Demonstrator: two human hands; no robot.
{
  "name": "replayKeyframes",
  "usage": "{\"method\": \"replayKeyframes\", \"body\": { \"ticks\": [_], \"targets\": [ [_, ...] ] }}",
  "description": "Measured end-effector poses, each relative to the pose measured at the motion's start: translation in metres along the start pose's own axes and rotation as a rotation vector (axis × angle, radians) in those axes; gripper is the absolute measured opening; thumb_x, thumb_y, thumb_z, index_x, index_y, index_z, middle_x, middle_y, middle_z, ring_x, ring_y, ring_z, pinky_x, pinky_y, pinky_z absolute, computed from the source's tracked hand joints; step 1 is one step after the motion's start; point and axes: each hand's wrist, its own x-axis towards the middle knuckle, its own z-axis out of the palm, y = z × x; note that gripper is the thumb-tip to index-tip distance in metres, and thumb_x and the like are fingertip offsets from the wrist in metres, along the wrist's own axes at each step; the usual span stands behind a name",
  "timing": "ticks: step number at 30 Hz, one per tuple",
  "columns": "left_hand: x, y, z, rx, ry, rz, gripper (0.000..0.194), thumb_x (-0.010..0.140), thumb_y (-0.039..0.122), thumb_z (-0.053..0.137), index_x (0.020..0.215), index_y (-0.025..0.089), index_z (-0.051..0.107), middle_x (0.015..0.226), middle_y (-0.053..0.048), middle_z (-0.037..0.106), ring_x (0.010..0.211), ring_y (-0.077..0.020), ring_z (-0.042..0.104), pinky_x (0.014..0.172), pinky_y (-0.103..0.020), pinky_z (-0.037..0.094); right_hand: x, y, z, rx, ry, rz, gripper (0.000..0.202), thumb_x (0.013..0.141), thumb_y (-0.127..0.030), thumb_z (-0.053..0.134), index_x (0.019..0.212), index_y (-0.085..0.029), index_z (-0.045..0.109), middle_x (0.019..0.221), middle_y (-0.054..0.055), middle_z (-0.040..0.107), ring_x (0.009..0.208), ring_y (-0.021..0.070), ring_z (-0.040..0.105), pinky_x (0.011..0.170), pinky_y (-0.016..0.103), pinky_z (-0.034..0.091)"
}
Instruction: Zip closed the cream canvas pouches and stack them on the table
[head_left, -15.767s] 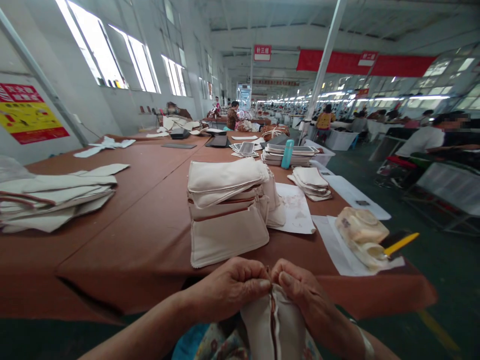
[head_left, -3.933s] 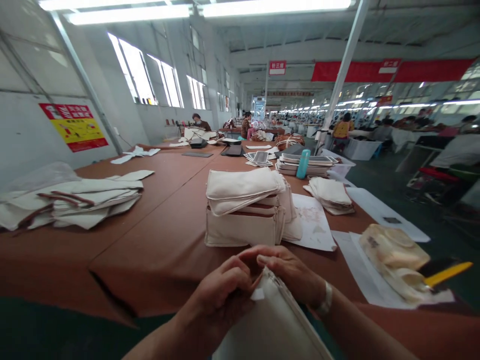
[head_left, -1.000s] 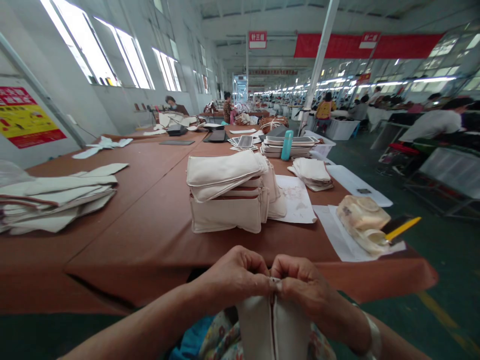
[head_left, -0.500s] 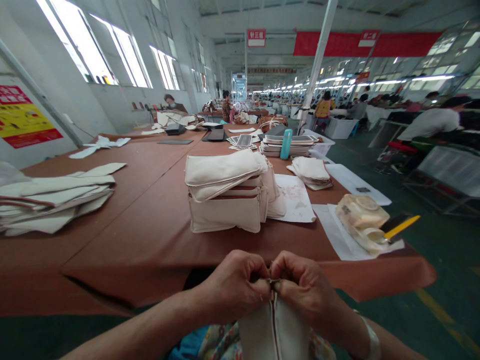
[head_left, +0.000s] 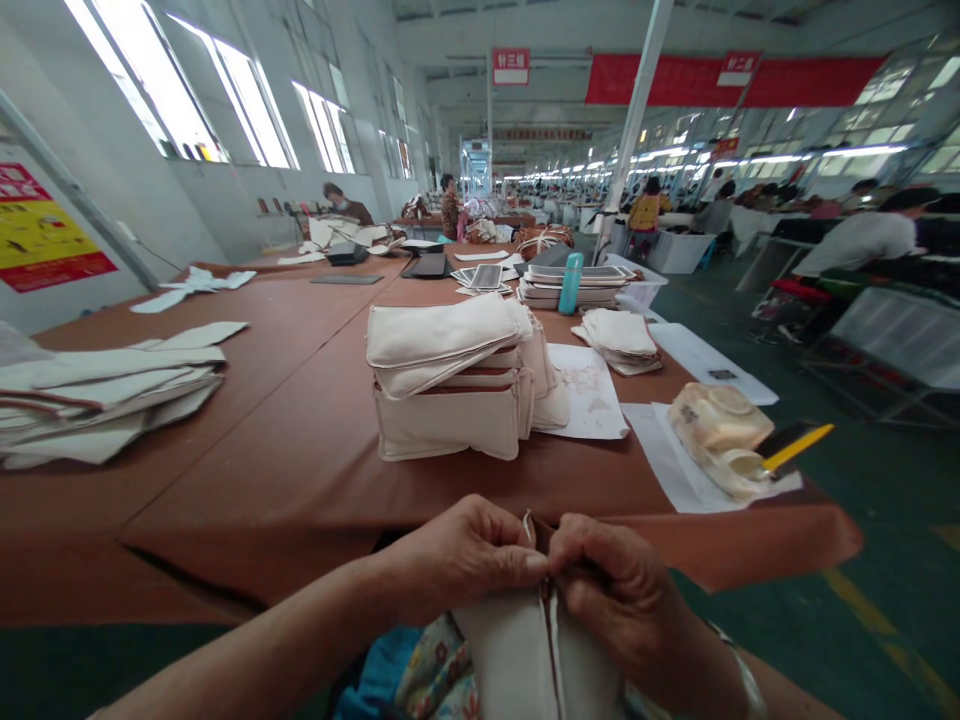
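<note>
A cream leather piece (head_left: pixel 510 655) with a brown-edged seam down its middle hangs at the table's front edge, over my lap. My left hand (head_left: pixel 476 550) pinches its upper end between thumb and fingers, left of the seam. On the other side, my right hand (head_left: pixel 619 590) is closed on the same piece, its fingers curled in. Brown lining shows between the two hands at the top. Just beyond them a stack of cream leather pieces (head_left: pixel 446 425) sits on the brown-covered table (head_left: pixel 285 470).
More cream pieces (head_left: pixel 112 390) lie at left. At right are a small cream pile (head_left: pixel 619 338), a glue-stained container (head_left: pixel 720 425) with a yellow-handled tool (head_left: pixel 799 448), and a turquoise bottle (head_left: pixel 570 283). Farther back, people sit at work, one in a white top (head_left: pixel 862 245).
The hands have shifted at the top of the cream piece, and its end now stands up between them, showing brown lining. My right hand has turned and dropped slightly.
</note>
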Motion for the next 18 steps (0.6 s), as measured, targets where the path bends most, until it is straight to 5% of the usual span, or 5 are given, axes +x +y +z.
{"method": "replayKeyframes", "body": {
  "ticks": [5, 8, 11, 18],
  "targets": [
    [-0.005, 0.000, -0.002, 0.108, -0.028, 0.077, 0.048, 0.077, 0.059, 0.067, 0.080, 0.011, 0.062, 0.063, 0.004, 0.045, 0.054, -0.0073, 0.031, 0.048, -0.021, 0.021, -0.005, -0.004, -0.008, 0.083, -0.081, 0.154, 0.014, 0.080, -0.024, 0.060, 0.086, -0.020, 0.048, 0.073, -0.003, 0.044, 0.064, 0.0126, 0.038, 0.056, 0.023, 0.033],
    [-0.007, 0.001, -0.002, 0.172, -0.041, 0.122, 0.045, 0.081, 0.056, 0.064, 0.083, 0.011, 0.062, 0.065, 0.004, 0.044, 0.055, -0.0075, 0.030, 0.049, -0.021, 0.021, -0.002, -0.008, -0.015, 0.245, -0.134, 0.247, 0.025, 0.090, -0.042, 0.050, 0.097, -0.019, 0.051, 0.079, 0.000, 0.048, 0.067, 0.0138, 0.040, 0.058, 0.024, 0.035],
    [-0.007, 0.001, -0.003, 0.196, -0.046, 0.165, 0.044, 0.083, 0.054, 0.062, 0.084, 0.010, 0.061, 0.065, 0.003, 0.042, 0.057, -0.0081, 0.029, 0.049, -0.022, 0.021, 0.004, -0.013, -0.020, 0.172, -0.145, 0.287, 0.042, 0.098, -0.049, 0.035, 0.082, -0.016, 0.056, 0.077, 0.002, 0.050, 0.069, 0.0138, 0.041, 0.062, 0.025, 0.035],
    [-0.013, 0.006, -0.002, 0.275, -0.061, 0.255, 0.038, 0.088, 0.047, 0.059, 0.082, 0.009, 0.060, 0.068, 0.001, 0.044, 0.061, -0.0095, 0.031, 0.053, -0.022, 0.025, 0.006, -0.007, -0.023, 0.435, -0.334, 0.452, 0.038, 0.089, -0.050, 0.057, 0.078, -0.013, 0.058, 0.067, -0.002, 0.041, 0.055, 0.0081, 0.026, 0.048, 0.023, 0.018]
  ]
}}
